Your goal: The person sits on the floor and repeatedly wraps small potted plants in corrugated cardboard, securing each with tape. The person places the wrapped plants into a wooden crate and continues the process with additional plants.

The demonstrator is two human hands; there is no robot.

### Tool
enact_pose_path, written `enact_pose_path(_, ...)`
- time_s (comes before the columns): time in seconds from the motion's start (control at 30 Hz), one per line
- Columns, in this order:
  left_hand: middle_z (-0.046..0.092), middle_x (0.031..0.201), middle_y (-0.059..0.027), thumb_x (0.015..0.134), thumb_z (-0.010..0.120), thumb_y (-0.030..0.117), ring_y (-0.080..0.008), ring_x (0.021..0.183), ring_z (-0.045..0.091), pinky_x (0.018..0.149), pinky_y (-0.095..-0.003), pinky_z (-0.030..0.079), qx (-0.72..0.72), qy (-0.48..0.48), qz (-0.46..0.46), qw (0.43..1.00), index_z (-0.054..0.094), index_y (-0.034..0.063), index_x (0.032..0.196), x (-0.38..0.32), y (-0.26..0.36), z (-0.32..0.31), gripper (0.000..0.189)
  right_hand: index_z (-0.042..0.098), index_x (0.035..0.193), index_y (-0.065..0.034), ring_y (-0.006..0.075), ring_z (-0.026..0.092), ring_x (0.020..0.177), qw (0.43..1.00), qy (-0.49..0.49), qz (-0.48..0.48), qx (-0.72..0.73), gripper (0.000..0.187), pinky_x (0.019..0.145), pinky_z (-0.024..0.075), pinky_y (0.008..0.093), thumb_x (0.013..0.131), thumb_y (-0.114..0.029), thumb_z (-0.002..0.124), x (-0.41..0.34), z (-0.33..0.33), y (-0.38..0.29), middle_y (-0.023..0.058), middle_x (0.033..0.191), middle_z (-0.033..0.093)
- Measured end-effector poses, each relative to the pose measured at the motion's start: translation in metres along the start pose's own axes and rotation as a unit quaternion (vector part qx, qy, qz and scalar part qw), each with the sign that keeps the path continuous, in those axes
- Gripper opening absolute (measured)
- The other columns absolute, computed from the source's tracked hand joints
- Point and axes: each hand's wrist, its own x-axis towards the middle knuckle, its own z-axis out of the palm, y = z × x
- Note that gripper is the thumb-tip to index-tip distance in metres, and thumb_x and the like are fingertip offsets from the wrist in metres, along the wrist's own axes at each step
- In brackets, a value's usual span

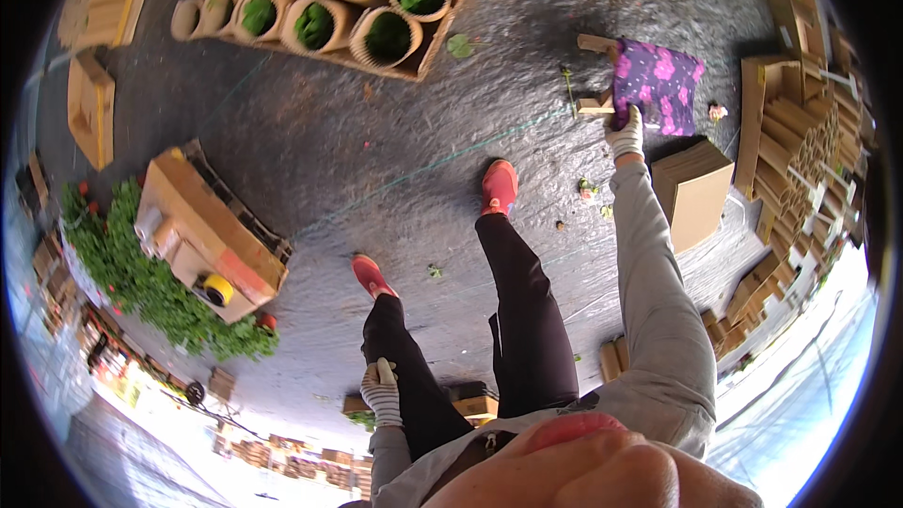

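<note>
My right hand (626,132), in a striped knit glove, grips the near edge of a low wooden stool with a purple cover (659,88) printed with pink flowers. Two wooden legs stick out to the left of the cover, so the stool looks tipped on its side. That arm reaches far out ahead and to the right. My left hand (379,388), gloved in the same way, hangs beside my left thigh with its fingers loosely curled. Whether anything is in it cannot be made out.
Paper-wrapped plants (314,25) fill a cardboard tray ahead. At left, a cardboard box (211,226) bears a yellow tape roll (217,289) beside leafy red-flowered plants (155,296). A closed carton (695,190) and stacked cardboard (790,141) stand right. Fallen blooms (587,189) dot the black ground cover.
</note>
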Motion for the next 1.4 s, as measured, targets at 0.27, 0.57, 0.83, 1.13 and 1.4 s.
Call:
enact_pose_path(0.27,0.058,0.060,0.0000,0.098,0.061,0.035,-0.0081,0.054,0.047,0.053,-0.0281,0.039,-0.162,0.007,-0.112,0.980,0.067,0.0055,0.076,-0.019,-0.132,-0.005,0.037,0.063,0.094,-0.0168,0.0182,0.060,0.061,0.954,-0.005,0.178,-0.241,0.023,0.045,0.0518,0.0342,0.085,-0.034,0.075,-0.307,-0.037,0.094,0.0016,0.079,0.064)
enact_pose_path(0.57,0.067,0.070,-0.0030,0.100,0.059,0.037,-0.0098,0.061,0.057,0.056,-0.0274,0.045,-0.412,0.037,-0.134,0.901,0.072,0.0037,0.089,0.004,-0.303,-0.093,0.038,0.055,0.136,-0.0034,0.0203,0.064,0.094,0.535,-0.523,-0.162,-0.644,0.070,0.090,0.0505,0.0347,0.075,-0.015,0.086,-0.596,-0.074,0.403,0.0042,0.105,0.072)
enact_pose_path(0.83,0.061,0.059,-0.0012,0.099,0.059,0.041,-0.0077,0.050,0.050,0.050,-0.0246,0.039,-0.555,0.103,-0.173,0.807,0.073,0.0056,0.081,0.043,-0.389,-0.194,0.042,0.062,0.114,0.0019,0.0432,0.067,0.100,-0.082,-0.579,-0.192,-0.788,0.055,0.086,0.0529,0.0495,0.077,-0.037,0.077,-0.748,-0.076,0.626,0.0296,0.104,0.068)
enact_pose_path(1.13,0.064,0.068,0.0001,0.101,0.062,0.032,-0.0056,0.057,0.053,0.054,-0.0212,0.041,-0.674,0.110,0.018,0.730,0.071,0.0037,0.089,0.194,-0.304,-0.368,0.031,0.061,0.121,0.0052,0.0432,0.065,0.109,-0.072,-0.583,-0.093,-0.804,0.067,0.091,0.0517,0.0489,0.073,-0.038,0.080,-0.762,-0.048,0.798,0.0303,0.112,0.067)
enact_pose_path(1.4,0.064,0.070,0.0015,0.101,0.061,0.023,-0.0046,0.061,0.054,0.057,-0.0221,0.043,-0.616,0.043,0.093,0.781,0.071,0.0016,0.091,0.317,-0.301,-0.422,0.026,0.062,0.122,0.0052,0.0387,0.068,0.106,-0.143,-0.521,-0.016,-0.841,0.064,0.085,0.0550,0.0475,0.075,-0.036,0.077,-0.734,-0.048,0.894,0.0297,0.110,0.069)
